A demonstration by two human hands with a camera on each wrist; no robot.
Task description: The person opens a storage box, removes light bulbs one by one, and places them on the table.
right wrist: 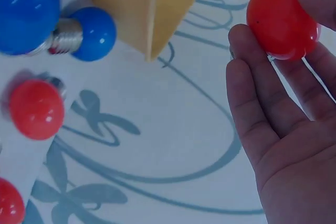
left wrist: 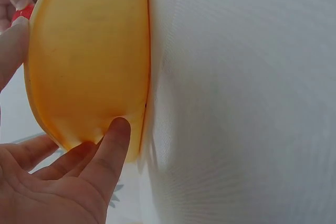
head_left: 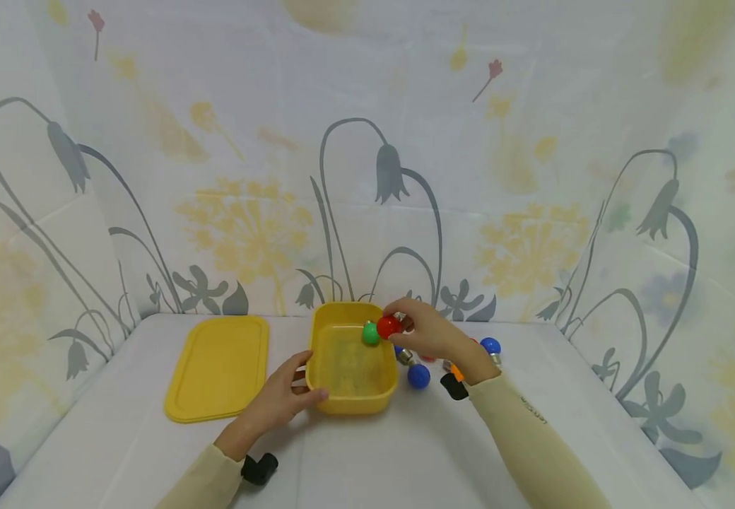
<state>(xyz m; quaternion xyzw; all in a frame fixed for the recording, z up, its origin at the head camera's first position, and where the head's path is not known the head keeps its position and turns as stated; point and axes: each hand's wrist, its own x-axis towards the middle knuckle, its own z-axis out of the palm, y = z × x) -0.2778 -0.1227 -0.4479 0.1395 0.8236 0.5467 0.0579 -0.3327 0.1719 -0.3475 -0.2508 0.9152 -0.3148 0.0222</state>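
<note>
A yellow plastic container (head_left: 351, 405) stands in the middle of the table. My left hand (head_left: 285, 394) holds it at the near left corner, with fingertips (left wrist: 121, 125) against the outer wall and the thumb at the rim. Over the far right part of the container, my right hand (head_left: 434, 332) pinches a red light bulb (right wrist: 281, 20) between thumb and fingers. A green light bulb (head_left: 370, 334) lies inside, close to the red one in the head view. The red bulb's metal base is partly hidden behind the fingers.
Right of the container lie several bulbs, among them a blue bulb (head_left: 418, 376), another blue bulb (head_left: 490, 345) farther right and a red bulb (right wrist: 37, 109); the right forearm partly covers this group. A flat yellow lid (head_left: 218, 367) lies left of the container. Patterned cloth stands behind.
</note>
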